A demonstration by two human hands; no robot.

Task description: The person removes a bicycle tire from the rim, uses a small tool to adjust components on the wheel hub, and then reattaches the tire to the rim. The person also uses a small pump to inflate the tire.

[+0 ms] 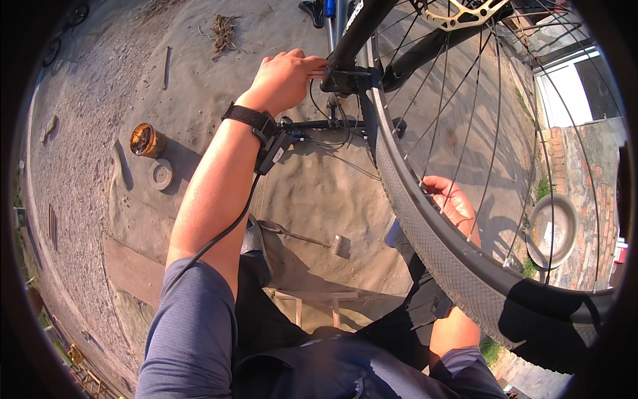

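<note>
An upturned bicycle fills the upper right, its black fork [353, 33] holding a spoked wheel with a dark tyre [438, 246] and a brake rotor [452, 14]. My left hand [292, 76] reaches to the fork near its bridge, fingers bent against it; what they grip is partly hidden. A strapped device with a cable sits on my left wrist. My right hand [448, 203] is behind the spokes, fingers curled at the inner side of the rim [405, 166]. The handlebar [312, 124] and cables lie beyond my left wrist.
An open can of dark substance [147, 138] and a round lid [161, 174] sit at left. A long-handled tool [339, 245] lies on the ground between my legs, near a wooden stool [319, 296]. A shallow basin [551, 229] stands at right beside brickwork.
</note>
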